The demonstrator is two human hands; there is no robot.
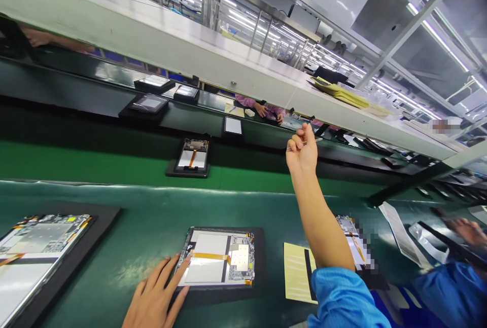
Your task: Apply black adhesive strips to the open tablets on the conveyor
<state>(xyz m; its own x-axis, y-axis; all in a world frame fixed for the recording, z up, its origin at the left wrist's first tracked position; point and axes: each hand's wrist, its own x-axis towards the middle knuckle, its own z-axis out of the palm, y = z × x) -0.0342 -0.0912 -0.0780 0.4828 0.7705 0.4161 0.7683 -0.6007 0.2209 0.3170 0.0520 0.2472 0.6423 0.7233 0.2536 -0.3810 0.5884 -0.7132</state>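
Observation:
My left hand point(158, 295) lies flat with fingers spread on the green bench, its fingertips touching the left edge of an opened tablet point(218, 258) that rests on a black tray point(224, 295). My right hand point(302, 150) is raised far forward under the white shelf point(243, 72), fingers closed in a pinch round a thin pale item I cannot name. A yellow sheet with a black strip point(297, 272) lies under that arm.
Another open tablet on a tray point(36, 254) sits at the left. More devices point(192, 157) ride the green conveyor beyond. Other people's hands point(266, 110) work across the line, and a blue-sleeved neighbour point(462, 231) is at the right. Papers point(397, 234) lie nearby.

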